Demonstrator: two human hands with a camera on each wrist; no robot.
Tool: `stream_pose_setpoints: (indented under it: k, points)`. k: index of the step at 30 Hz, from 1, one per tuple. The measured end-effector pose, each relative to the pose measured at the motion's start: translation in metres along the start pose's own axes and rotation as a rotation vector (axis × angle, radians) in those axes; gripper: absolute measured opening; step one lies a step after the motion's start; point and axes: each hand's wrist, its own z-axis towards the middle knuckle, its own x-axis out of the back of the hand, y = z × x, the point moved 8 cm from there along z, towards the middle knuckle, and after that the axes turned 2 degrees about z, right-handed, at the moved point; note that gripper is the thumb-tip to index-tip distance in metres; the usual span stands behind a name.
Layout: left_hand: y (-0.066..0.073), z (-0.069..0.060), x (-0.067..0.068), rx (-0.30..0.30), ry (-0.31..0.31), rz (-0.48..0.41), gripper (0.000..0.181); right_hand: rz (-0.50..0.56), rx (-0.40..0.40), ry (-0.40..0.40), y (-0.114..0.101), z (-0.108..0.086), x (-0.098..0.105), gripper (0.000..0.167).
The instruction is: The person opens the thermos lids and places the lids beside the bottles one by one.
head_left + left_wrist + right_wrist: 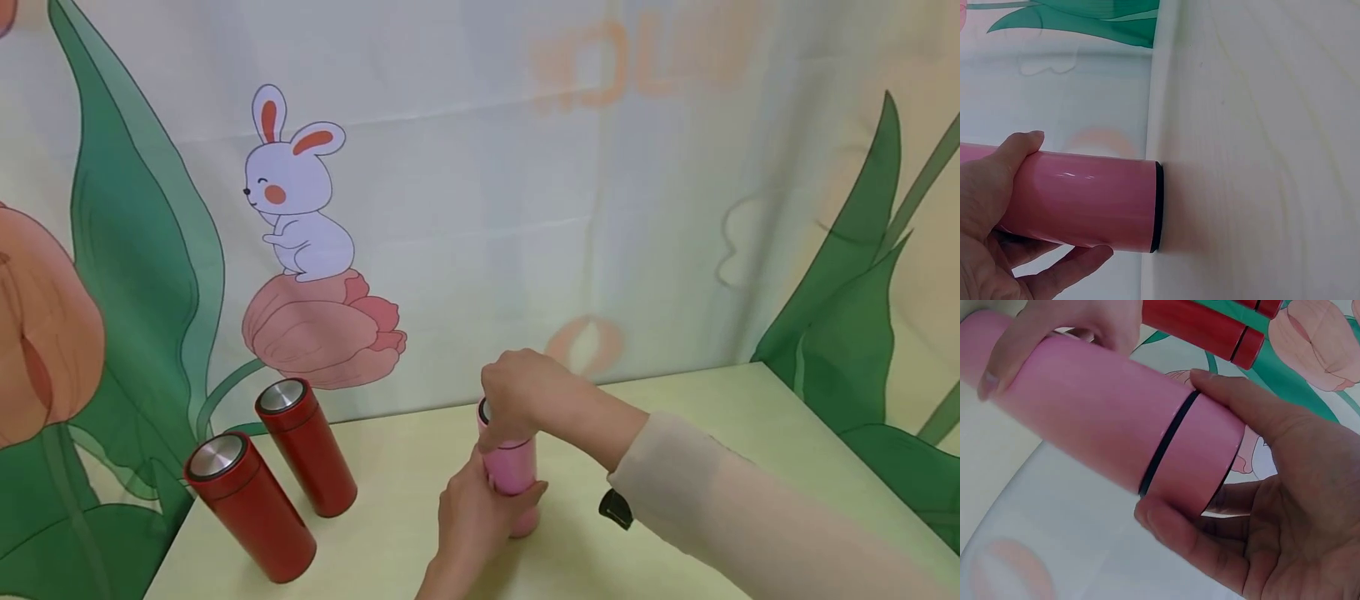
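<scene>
L hand grips pink flask by the body, R hand pinches its lid, approx. 6 o'clock in head view.
Technique, as judged: keep L firm below black seam, R thumb & fingers on lid only, any twist true to flask's axis so it doesn't tip. Flask upright, base on or just above bench. Well apart, approx. 9 o'clock of it: nearer red flask & farther red flask, both upright; printed rabbit approx. 11.

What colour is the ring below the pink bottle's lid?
The ring is nearly black, clearest in the right wrist view.
</scene>
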Motion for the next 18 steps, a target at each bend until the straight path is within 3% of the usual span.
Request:
stream_pose_setpoints:
  k: [9,18]
  points:
    - [-0.0035,0.0,0.0022,0.01,0.012,-0.021,0.061,-0.024,0.043,0.006,-0.0057,0.0022,0.0015,0.045]
    - [-0.0071,0.0005,-0.0002,0.048,-0.028,-0.045,0.059,-0.017,0.102,-0.018,-0.0065,0.002,0.0021,0.041]
